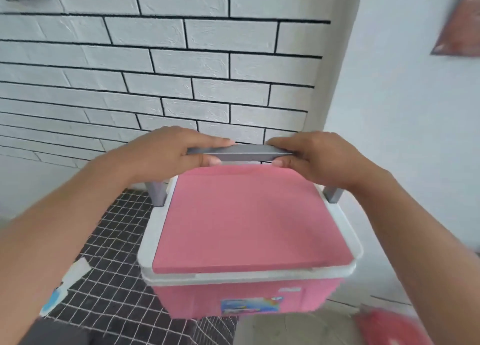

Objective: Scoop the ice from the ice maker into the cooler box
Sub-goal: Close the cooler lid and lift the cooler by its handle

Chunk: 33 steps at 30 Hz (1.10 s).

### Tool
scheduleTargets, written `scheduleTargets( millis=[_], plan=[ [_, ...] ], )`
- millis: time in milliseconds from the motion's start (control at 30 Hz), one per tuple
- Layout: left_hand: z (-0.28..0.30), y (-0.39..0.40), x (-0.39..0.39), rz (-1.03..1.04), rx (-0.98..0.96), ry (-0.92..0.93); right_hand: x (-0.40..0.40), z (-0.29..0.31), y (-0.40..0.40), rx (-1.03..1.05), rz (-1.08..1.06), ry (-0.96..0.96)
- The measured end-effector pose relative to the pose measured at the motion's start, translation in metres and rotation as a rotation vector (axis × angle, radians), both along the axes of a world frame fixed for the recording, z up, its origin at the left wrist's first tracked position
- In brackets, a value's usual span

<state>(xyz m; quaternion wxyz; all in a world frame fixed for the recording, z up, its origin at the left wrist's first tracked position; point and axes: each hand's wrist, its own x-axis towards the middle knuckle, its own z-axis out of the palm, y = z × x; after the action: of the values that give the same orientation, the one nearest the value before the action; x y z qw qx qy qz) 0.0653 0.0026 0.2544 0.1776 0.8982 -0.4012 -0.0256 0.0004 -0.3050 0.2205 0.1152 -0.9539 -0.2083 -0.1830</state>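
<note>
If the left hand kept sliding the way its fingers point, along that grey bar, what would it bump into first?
Probably the right hand. The left hand grips the cooler box's grey handle with its fingers pointing along it towards the other hand, with only bare handle between them.

The pink cooler box [249, 298] sits on black grid-patterned floor [109, 279].

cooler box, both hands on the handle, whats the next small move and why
Probably set the cooler box down and let go of the grey handle: left hand and right hand both grip it, and the pink lid is closed, so no ice can go in yet.
</note>
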Motion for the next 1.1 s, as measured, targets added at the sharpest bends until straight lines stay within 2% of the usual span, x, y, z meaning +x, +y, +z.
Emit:
scheduleTargets(
  millis=[133, 300, 533, 667, 833, 1100],
  plan=[
    [0.001, -0.066, -0.026, -0.173, -0.02, 0.053, -0.069, -0.01, -0.05, 0.072, -0.173, 0.013],
    [-0.007, -0.15, -0.068, -0.291, 0.067, 0.15, -0.174, -0.021, -0.104, 0.073, -0.404, 0.058],
    [-0.037, -0.275, -0.146, -0.644, 0.021, 0.123, -0.328, -0.029, -0.158, 0.041, -0.752, 0.105],
    [-0.051, -0.346, -0.191, -0.846, 0.04, 0.217, -0.406, -0.034, -0.175, 0.046, -0.96, 0.142],
    [-0.054, -0.429, -0.254, -1.137, 0.01, 0.215, -0.492, -0.037, -0.178, 0.093, -1.253, 0.172],
    [-0.054, -0.531, -0.365, -1.485, -0.027, 0.186, -0.598, -0.042, -0.176, 0.165, -1.603, 0.065]
  ],
)
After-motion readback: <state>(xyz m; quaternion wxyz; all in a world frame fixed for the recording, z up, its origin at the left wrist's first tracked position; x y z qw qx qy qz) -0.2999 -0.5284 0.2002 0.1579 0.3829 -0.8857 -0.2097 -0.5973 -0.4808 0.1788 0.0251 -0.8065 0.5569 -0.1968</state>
